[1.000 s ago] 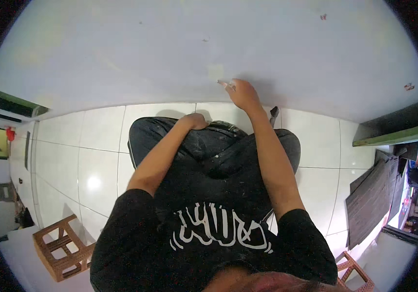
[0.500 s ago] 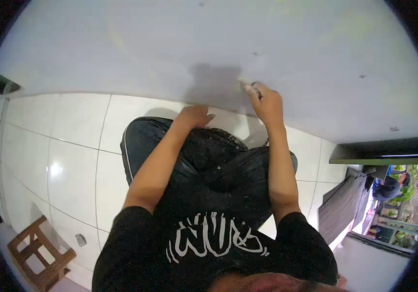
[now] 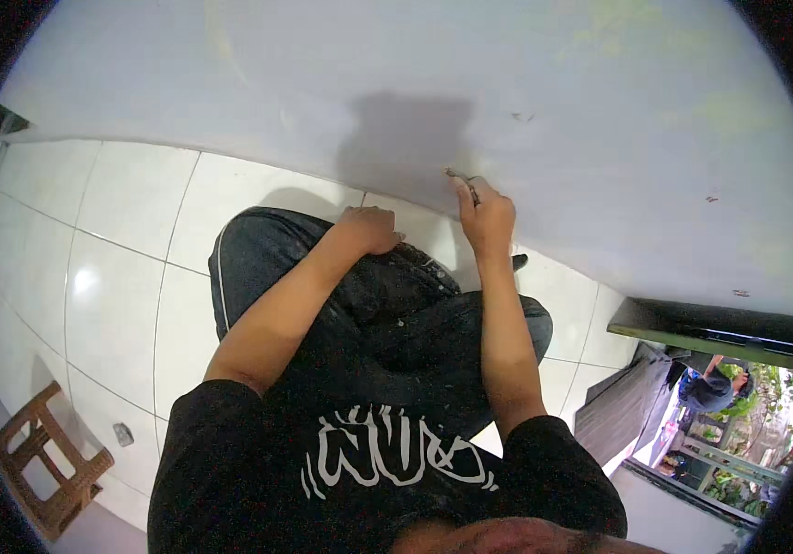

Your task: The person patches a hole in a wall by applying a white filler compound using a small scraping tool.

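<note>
My right hand is closed on a small, thin tool, its tip at the lower part of the pale wall. My left hand has its fingers curled over my dark trousers between my knees; what, if anything, is in it I cannot make out. A dark, narrow object shows on the floor just right of my right wrist, too small to identify.
White floor tiles surround me. A woven brown piece of furniture and a small grey object are lower left. At right are a green-edged ledge, dark boards and an opening with plants and another person beyond.
The view has swung, bringing more of the right-hand opening into sight. My right hand has moved lower along the wall with the tool. My left hand remains curled near my lap.
</note>
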Demonstrator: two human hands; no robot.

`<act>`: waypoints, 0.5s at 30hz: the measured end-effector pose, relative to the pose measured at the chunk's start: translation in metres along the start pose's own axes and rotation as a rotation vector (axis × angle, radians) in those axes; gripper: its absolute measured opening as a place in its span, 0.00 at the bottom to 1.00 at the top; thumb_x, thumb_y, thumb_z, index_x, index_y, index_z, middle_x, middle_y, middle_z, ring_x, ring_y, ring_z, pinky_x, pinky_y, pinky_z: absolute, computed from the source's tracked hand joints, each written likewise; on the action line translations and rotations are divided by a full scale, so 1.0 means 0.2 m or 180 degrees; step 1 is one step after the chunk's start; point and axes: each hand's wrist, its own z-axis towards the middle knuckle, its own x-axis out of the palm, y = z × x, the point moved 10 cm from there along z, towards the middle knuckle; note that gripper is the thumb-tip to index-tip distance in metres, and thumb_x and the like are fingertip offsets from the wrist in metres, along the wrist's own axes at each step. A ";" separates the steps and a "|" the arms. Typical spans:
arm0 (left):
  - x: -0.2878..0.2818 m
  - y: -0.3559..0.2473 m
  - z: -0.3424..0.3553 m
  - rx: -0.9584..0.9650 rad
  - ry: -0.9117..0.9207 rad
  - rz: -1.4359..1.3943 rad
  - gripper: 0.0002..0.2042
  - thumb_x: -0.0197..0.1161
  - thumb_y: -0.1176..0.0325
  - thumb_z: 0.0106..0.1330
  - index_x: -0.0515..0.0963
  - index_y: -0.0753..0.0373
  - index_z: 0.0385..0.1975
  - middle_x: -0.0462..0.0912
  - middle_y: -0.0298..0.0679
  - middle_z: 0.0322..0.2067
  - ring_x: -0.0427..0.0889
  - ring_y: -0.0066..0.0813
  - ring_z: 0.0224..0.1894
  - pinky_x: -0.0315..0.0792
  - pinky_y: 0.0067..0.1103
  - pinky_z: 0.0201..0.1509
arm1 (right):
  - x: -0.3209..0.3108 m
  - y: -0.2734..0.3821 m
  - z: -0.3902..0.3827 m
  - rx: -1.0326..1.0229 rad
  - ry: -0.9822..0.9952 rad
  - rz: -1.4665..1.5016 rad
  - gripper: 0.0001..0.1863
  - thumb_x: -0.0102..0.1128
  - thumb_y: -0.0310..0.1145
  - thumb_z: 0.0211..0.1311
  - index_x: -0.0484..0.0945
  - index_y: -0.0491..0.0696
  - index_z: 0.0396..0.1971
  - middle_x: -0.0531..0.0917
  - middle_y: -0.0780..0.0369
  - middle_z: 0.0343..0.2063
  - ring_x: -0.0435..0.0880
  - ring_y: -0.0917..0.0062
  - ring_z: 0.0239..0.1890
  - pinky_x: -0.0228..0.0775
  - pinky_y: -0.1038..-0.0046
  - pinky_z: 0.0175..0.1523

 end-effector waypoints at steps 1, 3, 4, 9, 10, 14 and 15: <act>0.00 0.01 0.00 0.0079 -0.0025 0.0009 0.27 0.51 0.45 0.70 0.74 0.65 0.51 0.79 0.53 0.52 0.78 0.50 0.55 0.70 0.43 0.59 | 0.01 0.00 0.00 0.0055 0.0023 0.0041 0.14 0.65 0.39 0.63 0.77 0.45 0.23 0.76 0.57 0.13 0.76 0.66 0.15 0.67 0.71 0.25; 0.01 0.02 0.00 0.0129 -0.0041 -0.0004 0.28 0.49 0.44 0.70 0.73 0.67 0.50 0.79 0.57 0.50 0.79 0.54 0.54 0.71 0.44 0.59 | -0.08 0.07 0.04 0.0221 -0.0186 0.0269 0.15 0.64 0.40 0.63 0.77 0.46 0.23 0.77 0.56 0.14 0.77 0.64 0.16 0.69 0.70 0.26; 0.01 0.00 -0.01 0.0170 -0.0057 -0.0041 0.28 0.49 0.43 0.70 0.72 0.67 0.51 0.79 0.57 0.51 0.78 0.53 0.55 0.71 0.43 0.59 | -0.16 0.07 0.05 0.0401 -0.0392 0.0459 0.15 0.64 0.40 0.63 0.77 0.46 0.23 0.78 0.56 0.15 0.78 0.61 0.18 0.70 0.69 0.27; 0.05 -0.05 0.02 0.0174 0.0094 0.0019 0.30 0.49 0.43 0.70 0.72 0.67 0.54 0.78 0.55 0.52 0.77 0.52 0.56 0.70 0.43 0.60 | -0.05 -0.03 0.00 0.0198 -0.0311 0.0275 0.11 0.67 0.38 0.61 0.83 0.47 0.26 0.76 0.58 0.13 0.74 0.71 0.13 0.66 0.75 0.23; 0.07 -0.03 0.02 0.0161 0.0108 0.0019 0.30 0.49 0.43 0.70 0.72 0.67 0.55 0.78 0.55 0.53 0.77 0.52 0.57 0.70 0.42 0.61 | -0.07 0.00 0.01 0.0263 -0.0306 0.0272 0.15 0.64 0.43 0.63 0.81 0.47 0.24 0.77 0.58 0.13 0.75 0.68 0.13 0.67 0.70 0.23; 0.07 -0.02 0.05 0.0160 -0.0243 0.0074 0.26 0.53 0.46 0.69 0.77 0.64 0.51 0.81 0.49 0.50 0.80 0.46 0.54 0.72 0.42 0.57 | -0.13 -0.01 0.05 0.0515 -0.0446 0.0433 0.21 0.61 0.49 0.64 0.79 0.48 0.20 0.77 0.57 0.13 0.76 0.65 0.13 0.68 0.67 0.22; 0.09 -0.02 0.06 0.0161 -0.0233 0.0079 0.26 0.53 0.46 0.69 0.77 0.64 0.51 0.81 0.49 0.50 0.80 0.46 0.54 0.72 0.42 0.57 | -0.08 -0.04 0.03 0.0475 -0.0355 0.0431 0.21 0.62 0.48 0.64 0.78 0.48 0.19 0.77 0.57 0.12 0.76 0.65 0.13 0.67 0.69 0.22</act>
